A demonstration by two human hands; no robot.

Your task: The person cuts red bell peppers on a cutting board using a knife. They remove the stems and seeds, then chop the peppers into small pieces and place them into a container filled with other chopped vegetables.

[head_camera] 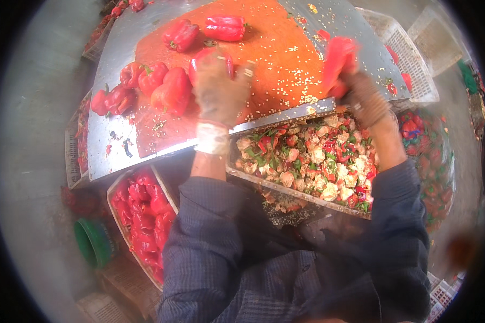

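Observation:
My left hand (221, 91), in a brownish glove and blurred by motion, is over a red bell pepper (198, 66) on the orange cutting board (275, 52). Its thumb stands apart from the fingers; whether the fingertips touch the pepper is unclear. My right hand (363, 95), also gloved and blurred, grips a red bell pepper piece (340, 56) above the board's right edge. Any tool in that hand is hidden by blur. More whole red bell peppers (171, 91) lie left of my left hand, and two others (225, 28) rest farther back. Pale seeds are scattered across the board.
Below the metal table edge (283, 117), a crate of pepper cores (319, 161) sits before me. Red peppers fill a crate (145, 218) at lower left. White plastic crates (422, 76) stand at right, beside a bag of peppers (432, 169). A green bucket (91, 242) lies lower left.

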